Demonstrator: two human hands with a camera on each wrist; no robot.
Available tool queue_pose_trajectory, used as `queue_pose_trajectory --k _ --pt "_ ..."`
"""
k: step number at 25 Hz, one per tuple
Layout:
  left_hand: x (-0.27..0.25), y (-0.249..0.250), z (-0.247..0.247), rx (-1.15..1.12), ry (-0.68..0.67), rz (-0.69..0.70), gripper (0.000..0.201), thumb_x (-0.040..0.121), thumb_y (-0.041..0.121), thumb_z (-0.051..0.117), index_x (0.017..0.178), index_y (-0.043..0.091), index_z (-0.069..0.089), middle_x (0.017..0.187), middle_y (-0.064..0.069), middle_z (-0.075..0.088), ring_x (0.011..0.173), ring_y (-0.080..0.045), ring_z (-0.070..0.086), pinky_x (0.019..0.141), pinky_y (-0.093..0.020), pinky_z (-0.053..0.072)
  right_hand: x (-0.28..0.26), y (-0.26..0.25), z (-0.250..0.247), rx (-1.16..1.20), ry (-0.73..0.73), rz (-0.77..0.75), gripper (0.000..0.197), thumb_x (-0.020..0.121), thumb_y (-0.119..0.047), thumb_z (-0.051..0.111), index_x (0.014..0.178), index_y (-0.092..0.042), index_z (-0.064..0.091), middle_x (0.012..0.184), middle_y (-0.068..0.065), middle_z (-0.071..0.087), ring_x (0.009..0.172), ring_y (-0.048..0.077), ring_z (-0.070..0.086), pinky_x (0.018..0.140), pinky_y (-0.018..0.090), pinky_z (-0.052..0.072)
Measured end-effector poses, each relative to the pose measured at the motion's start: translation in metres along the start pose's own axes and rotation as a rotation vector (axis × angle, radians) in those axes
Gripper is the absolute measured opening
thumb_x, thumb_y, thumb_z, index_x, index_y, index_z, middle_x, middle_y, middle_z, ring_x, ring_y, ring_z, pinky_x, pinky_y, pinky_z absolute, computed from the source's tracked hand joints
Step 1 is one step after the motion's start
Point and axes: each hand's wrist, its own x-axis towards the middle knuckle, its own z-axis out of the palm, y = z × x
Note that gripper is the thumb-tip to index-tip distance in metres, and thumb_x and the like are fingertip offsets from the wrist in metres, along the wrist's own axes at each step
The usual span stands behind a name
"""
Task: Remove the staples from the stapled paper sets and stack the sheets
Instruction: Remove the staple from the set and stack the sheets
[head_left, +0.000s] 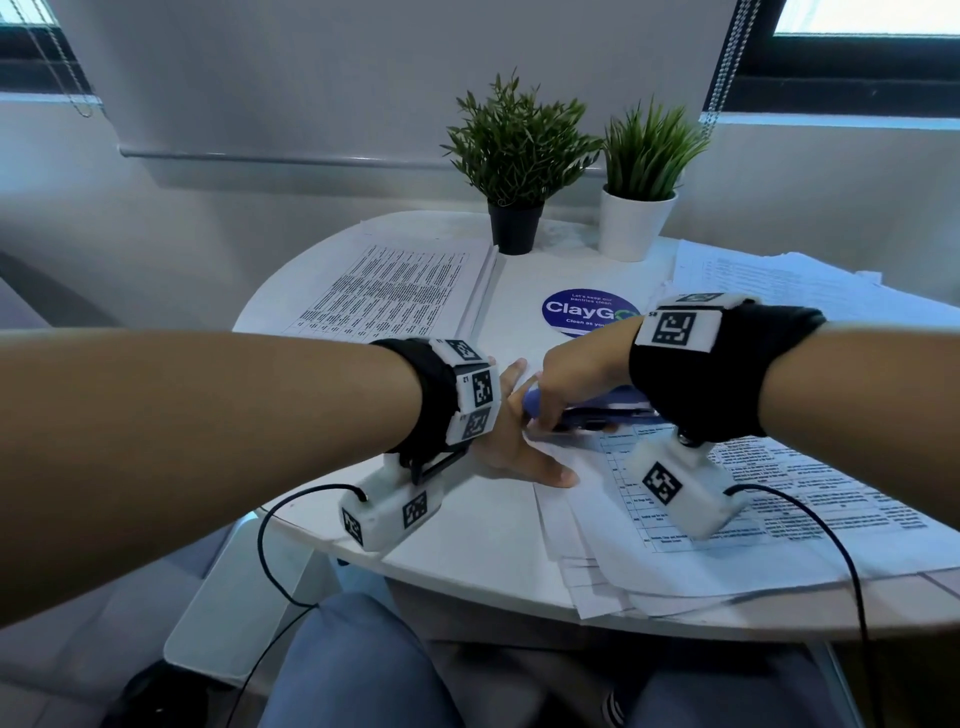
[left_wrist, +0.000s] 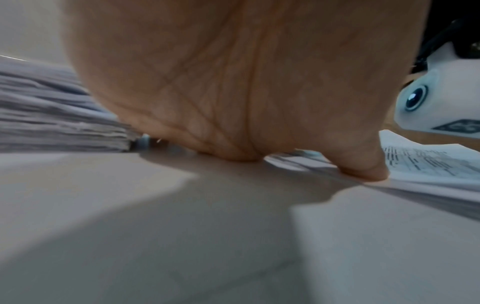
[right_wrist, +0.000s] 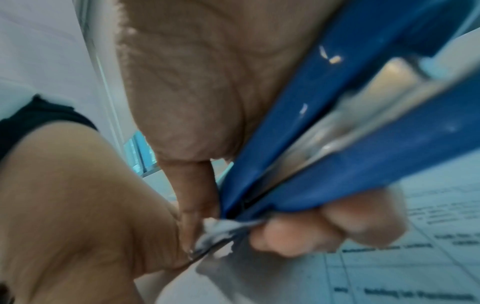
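A stapled set of printed sheets (head_left: 779, 488) lies on the round white table (head_left: 467, 545), on a loose pile at the front right. My left hand (head_left: 511, 447) lies flat with straight fingers, and its thumb (left_wrist: 369, 170) presses the paper's edge. My right hand (head_left: 566, 374) grips a blue stapler (head_left: 597, 410) by both of its arms. In the right wrist view the stapler's (right_wrist: 337, 123) tip bites the crumpled paper corner (right_wrist: 221, 228), right beside my left hand (right_wrist: 78, 205). No staple can be made out.
A thick stack of printed sheets (head_left: 395, 291) lies at the back left, and another paper pile (head_left: 779, 280) at the back right. Two potted plants (head_left: 519, 156) (head_left: 644, 171) stand at the rear. A blue round sticker (head_left: 582, 312) marks the table's middle. Cables hang off the front edge.
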Motion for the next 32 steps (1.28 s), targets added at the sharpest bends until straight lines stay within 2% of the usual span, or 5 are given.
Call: queue_pose_trajectory --k 8,11,15,27,32 --pt "0.017 -0.014 0.008 0.099 0.037 0.042 0.111 0.071 0.085 0.048 0.153 0.033 -0.006 0.161 0.0 -0.019 0.147 -0.03 -0.021 0.118 -0.045 -0.008 0.0 0.01 0.002 0.076 0.026 0.006 0.029 0.083 -0.038 0.07 0.068 -0.015 0.062 0.054 -0.003 0.064 0.044 0.012 0.057 0.053 0.021 0.042" --pt "0.011 -0.021 -0.007 -0.087 0.082 0.116 0.094 0.062 0.081 0.056 0.142 0.036 0.036 0.157 -0.01 0.024 0.145 -0.032 0.021 0.119 -0.043 0.021 -0.003 0.019 0.006 0.018 0.173 -0.023 0.041 0.081 -0.049 0.069 0.09 -0.009 0.067 0.08 0.003 0.063 0.069 0.018 0.054 0.063 0.029 0.038" --pt "-0.005 -0.032 -0.028 -0.332 0.317 0.197 0.038 0.078 0.036 0.078 0.112 0.019 0.072 0.105 -0.003 0.071 0.097 -0.018 0.064 0.086 -0.027 0.047 -0.008 0.023 0.006 0.255 0.296 -0.114 0.033 0.082 -0.037 0.071 0.077 -0.005 0.061 0.071 0.008 0.061 0.058 0.016 0.053 0.052 0.024 0.039" --pt "-0.016 -0.05 -0.03 -0.712 0.459 0.215 0.011 0.073 0.017 0.083 0.083 0.017 0.078 0.065 0.005 0.065 0.052 0.002 0.05 0.055 -0.011 0.042 -0.025 0.008 -0.007 0.346 0.282 -0.145 0.038 0.084 -0.047 0.068 0.084 -0.009 0.064 0.073 0.005 0.074 0.059 0.013 0.063 0.058 0.022 0.046" --pt "-0.023 -0.071 -0.037 -0.744 0.484 0.141 0.007 0.078 0.008 0.077 0.084 0.012 0.077 0.066 0.0 0.068 0.055 -0.001 0.058 0.063 -0.016 0.052 -0.02 0.006 -0.007 0.339 0.278 -0.086 0.019 0.081 -0.031 0.06 0.082 -0.012 0.06 0.073 0.006 0.073 0.065 0.02 0.065 0.063 0.028 0.046"
